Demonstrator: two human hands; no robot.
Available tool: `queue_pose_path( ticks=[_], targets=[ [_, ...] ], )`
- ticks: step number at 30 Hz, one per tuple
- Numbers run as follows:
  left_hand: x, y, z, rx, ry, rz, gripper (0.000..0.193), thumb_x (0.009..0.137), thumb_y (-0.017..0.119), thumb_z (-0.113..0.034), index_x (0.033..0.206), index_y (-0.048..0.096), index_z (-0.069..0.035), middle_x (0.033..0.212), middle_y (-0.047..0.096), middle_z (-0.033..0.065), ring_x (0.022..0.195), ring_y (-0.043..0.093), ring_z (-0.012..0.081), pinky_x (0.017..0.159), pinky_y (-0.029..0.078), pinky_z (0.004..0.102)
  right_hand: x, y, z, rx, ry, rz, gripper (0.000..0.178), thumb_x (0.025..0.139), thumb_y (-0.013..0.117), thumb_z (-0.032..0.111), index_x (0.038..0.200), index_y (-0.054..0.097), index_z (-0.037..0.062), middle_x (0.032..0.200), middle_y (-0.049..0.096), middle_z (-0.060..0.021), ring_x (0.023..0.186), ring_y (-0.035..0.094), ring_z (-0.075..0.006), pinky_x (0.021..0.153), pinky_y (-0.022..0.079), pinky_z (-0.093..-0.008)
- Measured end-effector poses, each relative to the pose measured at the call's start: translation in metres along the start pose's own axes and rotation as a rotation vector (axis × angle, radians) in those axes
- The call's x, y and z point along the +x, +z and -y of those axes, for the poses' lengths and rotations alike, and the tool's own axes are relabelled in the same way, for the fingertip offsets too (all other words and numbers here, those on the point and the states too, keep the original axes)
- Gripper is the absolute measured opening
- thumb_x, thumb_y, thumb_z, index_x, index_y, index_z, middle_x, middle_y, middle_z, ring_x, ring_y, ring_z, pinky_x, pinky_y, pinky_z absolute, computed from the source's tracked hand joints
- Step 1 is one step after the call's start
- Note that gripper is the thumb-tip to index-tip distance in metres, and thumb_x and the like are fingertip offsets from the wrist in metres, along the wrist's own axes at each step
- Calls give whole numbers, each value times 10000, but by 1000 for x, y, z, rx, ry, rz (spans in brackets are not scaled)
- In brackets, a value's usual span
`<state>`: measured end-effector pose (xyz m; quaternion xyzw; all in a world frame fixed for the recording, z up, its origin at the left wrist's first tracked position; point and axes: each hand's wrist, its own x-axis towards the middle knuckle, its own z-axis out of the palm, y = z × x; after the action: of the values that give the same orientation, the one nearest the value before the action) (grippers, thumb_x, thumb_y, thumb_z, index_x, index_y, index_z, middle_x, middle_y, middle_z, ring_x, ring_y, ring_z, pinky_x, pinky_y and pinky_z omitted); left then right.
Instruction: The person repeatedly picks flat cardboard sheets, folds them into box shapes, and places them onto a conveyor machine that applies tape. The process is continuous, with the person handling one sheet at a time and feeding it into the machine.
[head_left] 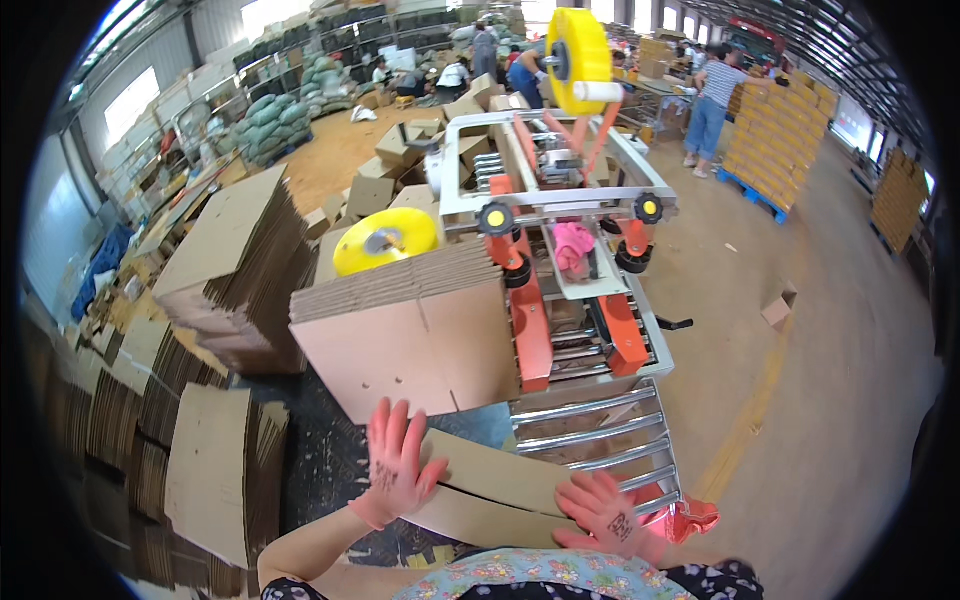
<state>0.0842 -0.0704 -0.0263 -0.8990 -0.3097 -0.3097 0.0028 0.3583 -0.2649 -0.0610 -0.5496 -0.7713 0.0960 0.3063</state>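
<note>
A cardboard box [500, 474] lies right in front of me, its two long top flaps folded inward with a narrow dark gap between them. My left hand [400, 465], in a pink glove, is at the box's left end with its fingers spread. On the right end rests my right hand [604, 512], gloved alike, its fingers stretched out across the flaps. Just beyond the box stands a stack of flattened cartons [410, 335] on edge. The lower sides of the box are hidden.
A roller conveyor [590, 425] leads to a carton-sealing machine [560, 200] with orange guides and a large yellow tape roll [582, 62]. Another tape roll [386, 241] lies behind the cartons. More flat cartons [235, 270] stand left. Farther off are a loaded pallet [778, 135] and several people.
</note>
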Motion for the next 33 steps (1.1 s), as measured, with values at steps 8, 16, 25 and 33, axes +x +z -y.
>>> queue_pose_path(
  ticks=[8, 16, 25, 33],
  targets=[
    [189, 143, -87, -822, -72, 680, 577, 901, 624, -322, 1355, 410, -37, 1057, 631, 179, 1020, 609, 288, 915, 452, 336, -64, -7, -31, -231, 394, -782, 254, 838, 524, 112, 1054, 612, 10, 1140, 584, -156, 1098, 514, -377, 1029, 317, -542],
    [195, 187, -90, -388, 474, -20, 289, 825, 627, -184, 1063, 604, -23, 1130, 595, 158, 1092, 556, 337, 960, 436, 440, 84, 57, -166, -425, 373, -1031, 234, 938, 497, 183, 1121, 577, 60, 1225, 552, -106, 1208, 488, -294, 1152, 115, -561],
    [71, 81, 110, 165, -272, 25, 357, 860, 603, -284, 1136, 598, -58, 1085, 620, 140, 1058, 570, 319, 972, 388, 479, 334, 89, -59, -320, -202, -440, 501, 783, 688, 274, 1224, 560, 74, 1326, 539, -97, 1283, 428, -320, 1095, 237, -565],
    [73, -22, 163, 271, -290, 320, 544, 875, 570, -507, 1190, 569, -63, 1231, 580, 136, 1169, 520, 294, 962, 387, 470, 273, 91, -16, 28, -422, -367, 167, 740, 724, 242, 774, 593, 144, 1063, 669, 38, 1117, 586, -195, 1068, 241, -584]
  ],
)
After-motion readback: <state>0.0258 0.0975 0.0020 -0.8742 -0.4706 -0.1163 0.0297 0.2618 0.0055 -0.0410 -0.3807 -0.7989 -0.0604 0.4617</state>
